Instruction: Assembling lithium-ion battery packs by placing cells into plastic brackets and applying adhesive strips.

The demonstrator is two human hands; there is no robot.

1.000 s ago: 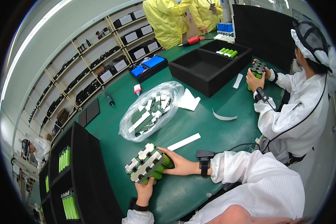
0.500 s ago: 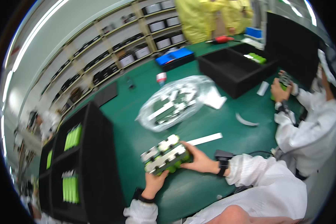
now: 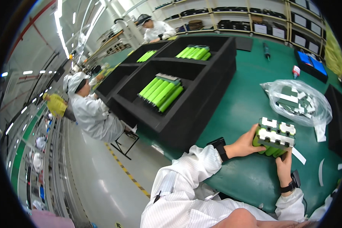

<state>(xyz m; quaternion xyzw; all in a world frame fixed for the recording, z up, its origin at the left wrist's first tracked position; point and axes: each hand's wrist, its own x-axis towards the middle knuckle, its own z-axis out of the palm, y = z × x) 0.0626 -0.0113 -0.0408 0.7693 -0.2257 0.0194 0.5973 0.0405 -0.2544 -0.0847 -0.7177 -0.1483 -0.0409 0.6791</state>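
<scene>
Pack (image 3: 274, 137): a block of smooth green cylinders clamped in a white plastic holder with notched, stepped edges. It sits at the near edge of the table (image 3: 235, 110), between my two hands.

Left hand (image 3: 245, 143): I cup it round the pack's left end, fingers curled against the green cells, thumb on top. Black strap on the wrist, white ribbed sleeve above it.

Right hand (image 3: 284, 167): I hold the pack from below, fingers closed up onto its near side. Black wrist strap here too.

Table: flat, matte, dark green.

Bag (image 3: 296, 102): clear crinkled plastic, loosely open, lying just beyond the pack; holds white holder pieces in a jumble.

Strips (image 3: 299, 155): thin white paper slips, one straight by my right hand, one curved further right.

Bins (image 3: 178, 79): black rigid boxes with square compartments, to the left of the pack. Green cylinders (image 3: 161, 91) lie side by side in the nearest compartment, more in two further ones.

Blue tray (image 3: 311, 64): flat, at the far right edge.

Small bottle (image 3: 296, 70): white with red, upright near the tray.

Shelves (image 3: 254, 19): along the far wall, with dark trays.

Other people: in white coats and caps, seated left and far back.
</scene>
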